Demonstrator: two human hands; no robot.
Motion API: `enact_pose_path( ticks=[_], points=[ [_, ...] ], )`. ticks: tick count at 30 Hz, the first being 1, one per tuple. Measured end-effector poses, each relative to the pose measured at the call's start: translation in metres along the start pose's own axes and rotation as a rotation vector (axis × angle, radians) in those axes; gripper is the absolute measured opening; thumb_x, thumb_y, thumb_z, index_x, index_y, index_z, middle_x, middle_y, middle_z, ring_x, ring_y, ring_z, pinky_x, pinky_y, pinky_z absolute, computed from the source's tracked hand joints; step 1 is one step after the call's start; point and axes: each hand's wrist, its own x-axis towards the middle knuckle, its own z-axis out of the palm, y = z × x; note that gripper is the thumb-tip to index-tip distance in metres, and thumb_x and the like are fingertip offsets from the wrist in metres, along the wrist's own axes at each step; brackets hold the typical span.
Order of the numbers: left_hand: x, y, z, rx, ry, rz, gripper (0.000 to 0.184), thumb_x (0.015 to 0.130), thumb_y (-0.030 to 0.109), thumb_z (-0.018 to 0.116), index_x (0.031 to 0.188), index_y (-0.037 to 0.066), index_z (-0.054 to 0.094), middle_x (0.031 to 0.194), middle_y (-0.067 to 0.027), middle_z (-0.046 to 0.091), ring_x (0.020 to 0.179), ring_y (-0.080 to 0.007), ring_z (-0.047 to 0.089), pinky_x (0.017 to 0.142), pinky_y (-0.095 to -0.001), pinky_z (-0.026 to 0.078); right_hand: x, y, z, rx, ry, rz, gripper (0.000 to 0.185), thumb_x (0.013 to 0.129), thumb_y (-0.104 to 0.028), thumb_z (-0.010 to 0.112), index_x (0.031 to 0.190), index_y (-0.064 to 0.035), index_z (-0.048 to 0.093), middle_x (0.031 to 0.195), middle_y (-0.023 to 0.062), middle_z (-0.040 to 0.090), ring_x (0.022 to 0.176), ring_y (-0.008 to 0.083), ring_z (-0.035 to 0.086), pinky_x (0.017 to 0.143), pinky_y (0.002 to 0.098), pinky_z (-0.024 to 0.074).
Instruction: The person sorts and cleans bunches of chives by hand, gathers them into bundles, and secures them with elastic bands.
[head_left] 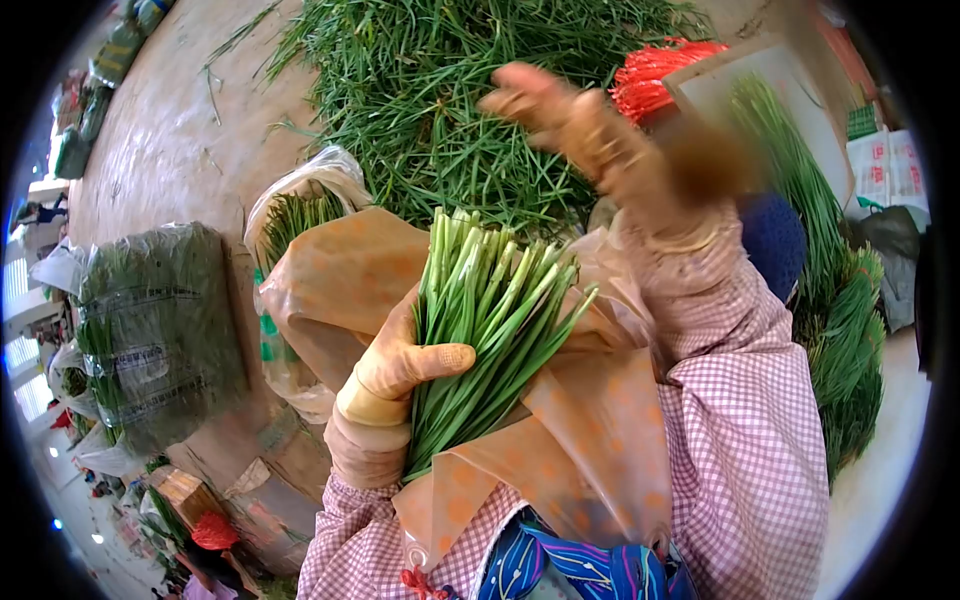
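My gloved left hand (405, 355) is wrapped round a bunch of chives (480, 330), its thumb across the front. The pale cut ends point up and away, and the leaves hang down over my tan plastic apron (600, 430). My gloved right hand (575, 125) is raised and blurred by motion, fingers stretched out to the left with nothing visible in them. Below and beyond it spreads a big loose pile of chives (430, 110). Nearest to its right is a bundle of red ties (655, 80).
At left lies a plastic-wrapped bale of greens (165, 330). A clear bag of stalks (300, 210) stands by my left knee. More long chives (835, 340) lie along the right, beside a pale board (800, 110). A blurred brown shape covers part of that side.
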Motion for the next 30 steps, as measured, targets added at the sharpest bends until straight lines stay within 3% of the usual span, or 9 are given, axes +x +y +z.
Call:
enact_pose_path(
  ticks=[3, 4, 9, 15, 19, 25, 26, 28, 30],
  points=[
    [0.001, 0.002, 0.0, 0.001, -0.027, 0.056, 0.096, 0.065, 0.017, 0.083, 0.144, -0.001, 0.032, 0.141, -0.0129, 0.046, 0.129, -0.0239, 0.045, 0.111, -0.0363, 0.031, -0.015, -0.013, -0.039, -0.099, 0.251, 0.056, 0.09, 0.089, -0.074, 0.025, 0.149, -0.0063, 0.021, 0.143, 0.0142, 0.043, 0.139, 0.0287, 0.03, 0.113, 0.046, 0.0178],
    [0.002, 0.003, -0.001, 0.004, -0.041, 0.058, 0.095, 0.065, 0.017, 0.083, 0.143, -0.001, 0.032, 0.14, -0.0131, 0.046, 0.129, -0.0239, 0.045, 0.111, -0.0362, 0.031, -0.026, -0.009, -0.039, -0.077, 0.262, 0.019, 0.085, 0.093, -0.067, 0.021, 0.15, -0.0049, 0.017, 0.148, 0.0168, 0.037, 0.135, 0.027, 0.037, 0.107, 0.0365, 0.0305],
    [0.003, 0.002, -0.005, 0.02, -0.062, 0.071, 0.093, 0.066, 0.018, 0.082, 0.143, -0.002, 0.033, 0.139, -0.0126, 0.048, 0.127, -0.023, 0.047, 0.11, -0.0354, 0.032, -0.081, 0.038, 0.002, 0.461, 0.028, 0.154, 0.104, 0.079, -0.067, 0.061, 0.152, -0.0137, 0.01, 0.148, 0.0142, 0.034, 0.134, 0.0264, 0.036, 0.111, 0.044, 0.0264],
    [0.003, -0.007, -0.003, 0.168, 0.013, 0.138, 0.094, 0.065, 0.026, 0.087, 0.14, -0.001, 0.037, 0.132, -0.0112, 0.054, 0.122, -0.0202, 0.051, 0.105, -0.0344, 0.037, -0.096, 0.019, 0.07, 0.684, 0.056, 0.219, 0.106, 0.08, -0.058, 0.067, 0.153, -0.0155, 0.004, 0.149, 0.0128, 0.032, 0.134, 0.0271, 0.036, 0.113, 0.0432, 0.0265],
    [0.0, 0.005, -0.006, 0.807, 0.085, 0.056, 0.092, 0.064, 0.04, 0.087, 0.135, 0.002, 0.044, 0.118, -0.0133, 0.062, 0.112, -0.0227, 0.058, 0.098, -0.0339, 0.043, -0.054, 0.015, 0.089, 0.609, 0.142, 0.144, 0.101, 0.078, -0.06, 0.068, 0.151, -0.0148, 0.016, 0.143, 0.0164, 0.039, 0.132, 0.0291, 0.04, 0.113, 0.0438, 0.0287],
    [0.002, 0.025, -0.014, 0.92, -0.066, -0.127, 0.083, 0.067, 0.045, 0.083, 0.129, 0.003, 0.049, 0.114, -0.0136, 0.064, 0.11, -0.0253, 0.06, 0.095, -0.0347, 0.045, -0.023, 0.005, 0.108, 0.571, 0.094, 0.158, 0.082, 0.082, -0.032, 0.072, 0.147, -0.0122, 0.026, 0.123, 0.0171, 0.057, 0.118, 0.0274, 0.053, 0.105, 0.0416, 0.0399],
    [0.002, 0.026, -0.012, 0.945, -0.065, -0.051, 0.054, 0.072, 0.033, 0.082, 0.111, 0.003, 0.063, 0.108, -0.007, 0.065, 0.101, -0.0169, 0.06, 0.09, -0.0318, 0.047, -0.02, 0.0, 0.107, 0.556, 0.075, 0.22, 0.076, 0.082, -0.027, 0.071, 0.145, -0.0109, 0.031, 0.112, 0.0145, 0.061, 0.109, 0.0262, 0.058, 0.099, 0.0401, 0.0444],
    [0.005, 0.028, -0.013, 0.812, -0.107, -0.046, 0.057, 0.072, 0.033, 0.082, 0.115, 0.003, 0.06, 0.11, -0.0072, 0.064, 0.102, -0.0169, 0.059, 0.09, -0.0318, 0.047, -0.012, -0.008, 0.108, 0.538, 0.131, 0.265, 0.061, 0.083, -0.014, 0.068, 0.138, -0.006, 0.043, 0.085, 0.0071, 0.066, 0.086, 0.0221, 0.065, 0.083, 0.0354, 0.053],
    [0.006, 0.029, -0.01, 0.495, -0.192, -0.046, 0.075, 0.069, 0.029, 0.083, 0.129, 0.0, 0.049, 0.119, -0.0083, 0.06, 0.108, -0.0174, 0.055, 0.094, -0.032, 0.044, -0.003, -0.013, 0.089, 0.435, 0.106, 0.192, 0.059, 0.086, -0.013, 0.065, 0.137, -0.0013, 0.039, 0.082, 0.0064, 0.064, 0.08, 0.0186, 0.064, 0.082, 0.0343, 0.053]
  ],
)
